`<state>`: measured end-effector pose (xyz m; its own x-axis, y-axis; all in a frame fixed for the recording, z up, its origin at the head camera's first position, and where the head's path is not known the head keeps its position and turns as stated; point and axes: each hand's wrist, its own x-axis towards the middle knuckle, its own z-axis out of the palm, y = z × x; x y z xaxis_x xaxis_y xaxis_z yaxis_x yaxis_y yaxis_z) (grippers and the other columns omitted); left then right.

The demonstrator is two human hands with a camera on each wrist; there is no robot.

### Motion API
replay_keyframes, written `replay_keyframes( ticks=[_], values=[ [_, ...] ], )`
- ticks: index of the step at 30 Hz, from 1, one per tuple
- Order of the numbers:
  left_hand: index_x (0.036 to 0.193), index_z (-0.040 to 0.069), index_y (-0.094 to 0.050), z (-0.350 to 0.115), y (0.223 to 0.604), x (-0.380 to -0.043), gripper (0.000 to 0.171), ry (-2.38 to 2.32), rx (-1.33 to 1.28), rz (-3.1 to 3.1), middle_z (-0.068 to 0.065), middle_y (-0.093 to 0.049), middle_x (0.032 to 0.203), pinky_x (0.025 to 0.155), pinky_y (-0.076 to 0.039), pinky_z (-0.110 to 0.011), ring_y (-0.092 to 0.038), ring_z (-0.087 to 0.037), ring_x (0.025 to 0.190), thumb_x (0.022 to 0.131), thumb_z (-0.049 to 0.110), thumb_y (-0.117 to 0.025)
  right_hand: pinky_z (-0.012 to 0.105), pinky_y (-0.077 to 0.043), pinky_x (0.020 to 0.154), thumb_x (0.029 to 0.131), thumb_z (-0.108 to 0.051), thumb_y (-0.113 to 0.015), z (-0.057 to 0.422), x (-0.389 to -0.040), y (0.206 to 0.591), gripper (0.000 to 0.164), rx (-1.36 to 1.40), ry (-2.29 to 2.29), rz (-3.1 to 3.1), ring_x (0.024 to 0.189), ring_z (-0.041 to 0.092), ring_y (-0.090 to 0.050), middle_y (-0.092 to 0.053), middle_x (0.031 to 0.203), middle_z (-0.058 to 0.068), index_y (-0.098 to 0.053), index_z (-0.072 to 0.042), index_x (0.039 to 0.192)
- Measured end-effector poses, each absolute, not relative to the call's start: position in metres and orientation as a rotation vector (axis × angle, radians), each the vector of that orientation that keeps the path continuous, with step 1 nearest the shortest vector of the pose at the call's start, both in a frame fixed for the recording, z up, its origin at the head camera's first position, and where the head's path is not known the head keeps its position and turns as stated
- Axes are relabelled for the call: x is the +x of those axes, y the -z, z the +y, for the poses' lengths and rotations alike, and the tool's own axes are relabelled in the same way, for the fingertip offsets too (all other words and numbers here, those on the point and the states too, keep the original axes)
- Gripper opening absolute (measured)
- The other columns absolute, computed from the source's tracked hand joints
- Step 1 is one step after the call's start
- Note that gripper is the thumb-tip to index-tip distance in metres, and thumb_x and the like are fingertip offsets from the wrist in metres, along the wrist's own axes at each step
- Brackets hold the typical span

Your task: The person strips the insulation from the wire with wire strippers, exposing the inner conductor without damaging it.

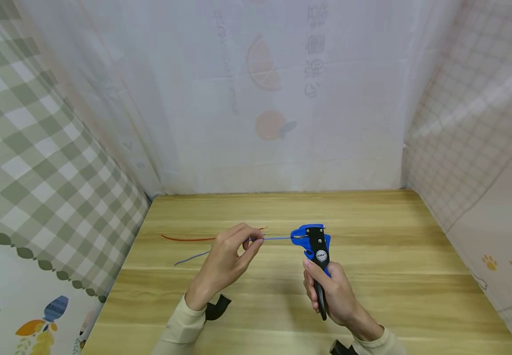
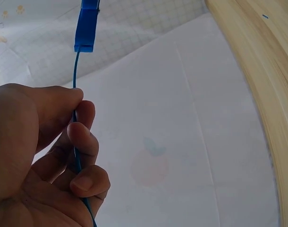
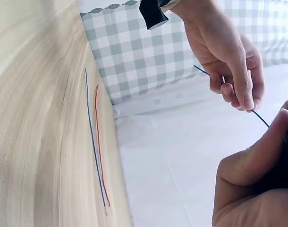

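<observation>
My left hand [image 1: 231, 254] pinches a blue wire [image 1: 278, 238] between thumb and fingertips. In the left wrist view the wire runs on down past the curled fingers of that hand [image 2: 54, 142], and its other end meets the blue head of a wire stripper [image 2: 86, 28]. The wire stripper [image 1: 315, 239], blue with black handles, is gripped by my right hand [image 1: 337, 293], the thumb lying along its upper handle. The wire's tip sits at the tool's jaws, on the side facing my left hand. Both hands are above the table.
On the wooden table [image 1: 397, 276] lie a red wire [image 3: 98, 137] and a second blue wire [image 3: 92, 127], side by side, the latter with a bare metal end. A tiny blue piece [image 2: 265, 16] lies on the table too. Fabric walls [image 1: 326, 158] enclose the back and sides.
</observation>
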<state>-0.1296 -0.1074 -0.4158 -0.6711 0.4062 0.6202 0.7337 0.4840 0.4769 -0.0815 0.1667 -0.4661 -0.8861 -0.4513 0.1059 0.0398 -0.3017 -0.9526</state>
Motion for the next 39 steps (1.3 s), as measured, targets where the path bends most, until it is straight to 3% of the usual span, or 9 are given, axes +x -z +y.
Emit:
replay_keyframes(
  ticks=[3, 9, 17, 26, 33, 39],
  values=[
    [0.104, 0.007, -0.079, -0.1070, 0.4162, -0.1290, 0.007, 1.045, -0.938, -2.315, -0.001, -0.075, 0.093, 0.069, -0.054, -0.016, -0.063, -0.008, 0.078, 0.102, 0.000, -0.080, 0.029, -0.052, 0.038, 0.123, -0.016, -0.040, 0.1679, -0.0807, 0.4660, 0.052, -0.509, 2.240, 1.643, 0.048, 0.002, -0.058, -0.035, 0.061, 0.025, -0.037, 0.018, 0.084],
    [0.104, 0.009, -0.079, -0.1064, 0.4148, -0.1280, 0.009, 1.051, -0.932, -2.316, 0.000, -0.075, 0.093, 0.067, -0.052, -0.014, -0.063, -0.008, 0.078, 0.102, 0.001, -0.081, 0.028, -0.052, 0.039, 0.123, -0.017, -0.040, 0.1692, -0.0801, 0.4648, 0.052, -0.496, 2.229, 1.641, 0.049, 0.002, -0.058, -0.048, 0.061, 0.002, -0.037, 0.019, 0.086],
    [0.105, 0.009, -0.079, -0.1061, 0.4112, -0.1281, 0.008, 1.046, -0.943, -2.298, -0.001, -0.077, 0.096, 0.067, -0.051, -0.015, -0.062, -0.008, 0.079, 0.102, 0.001, -0.081, 0.031, -0.053, 0.040, 0.123, -0.014, -0.039, 0.1710, -0.0806, 0.4634, 0.047, -0.533, 2.238, 1.634, 0.051, 0.004, -0.059, -0.039, 0.063, 0.023, -0.038, 0.018, 0.088],
    [0.105, 0.010, -0.079, -0.1072, 0.4121, -0.1269, 0.008, 1.041, -0.932, -2.314, 0.000, -0.076, 0.094, 0.066, -0.050, -0.015, -0.061, -0.008, 0.078, 0.103, 0.002, -0.081, 0.029, -0.055, 0.042, 0.123, -0.014, -0.039, 0.1714, -0.0797, 0.4635, 0.047, -0.534, 2.232, 1.626, 0.052, 0.003, -0.060, -0.054, 0.066, -0.003, -0.038, 0.018, 0.089],
    [0.105, 0.010, -0.079, -0.1074, 0.4126, -0.1271, 0.008, 1.038, -0.926, -2.318, 0.000, -0.077, 0.094, 0.066, -0.050, -0.015, -0.060, -0.008, 0.078, 0.103, 0.003, -0.081, 0.031, -0.054, 0.041, 0.123, -0.014, -0.040, 0.1714, -0.0799, 0.4633, 0.047, -0.529, 2.229, 1.650, 0.052, 0.003, -0.060, -0.052, 0.064, 0.001, -0.039, 0.018, 0.088],
    [0.104, 0.008, -0.080, -0.1073, 0.4138, -0.1277, 0.005, 1.042, -0.935, -2.314, 0.001, -0.075, 0.093, 0.065, -0.048, -0.014, -0.059, -0.008, 0.077, 0.104, 0.003, -0.080, 0.030, -0.055, 0.042, 0.123, -0.014, -0.040, 0.1719, -0.0801, 0.4629, 0.047, -0.526, 2.223, 1.656, 0.052, 0.002, -0.060, -0.057, 0.068, -0.007, -0.039, 0.018, 0.089]
  ],
)
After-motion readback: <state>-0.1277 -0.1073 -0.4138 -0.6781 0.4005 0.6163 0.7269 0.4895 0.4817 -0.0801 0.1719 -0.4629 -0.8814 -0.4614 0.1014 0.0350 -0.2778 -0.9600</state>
